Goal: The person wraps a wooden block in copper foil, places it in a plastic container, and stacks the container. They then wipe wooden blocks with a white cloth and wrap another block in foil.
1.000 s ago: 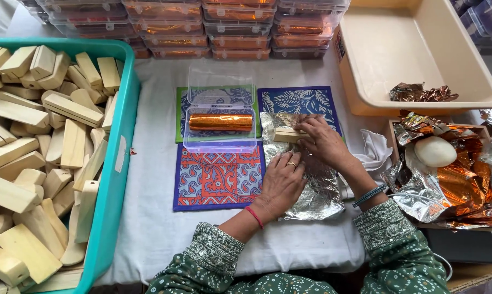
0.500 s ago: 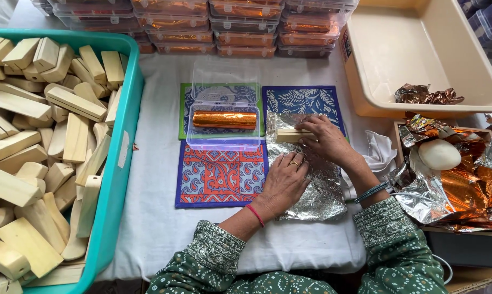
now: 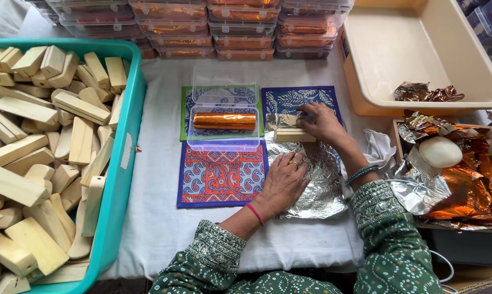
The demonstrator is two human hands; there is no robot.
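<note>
Your hands on foil sheet, wooden block at its far end.

Your left hand (image 3: 285, 182) lies flat, fingers spread, pressing the silver foil sheet (image 3: 311, 174) onto the white-covered bench (image 3: 153, 218). Your right hand (image 3: 319, 122) sits further up, its grip pressed on the pale wooden block (image 3: 294, 135) lying across the foil's far end. Just left of it, a clear plastic box (image 3: 224, 117) holds an orange-foiled roll (image 3: 224, 121). Far left, a teal bin (image 3: 127, 158) of wooden blocks; at the back, stacked filled boxes (image 3: 213, 27).
</note>
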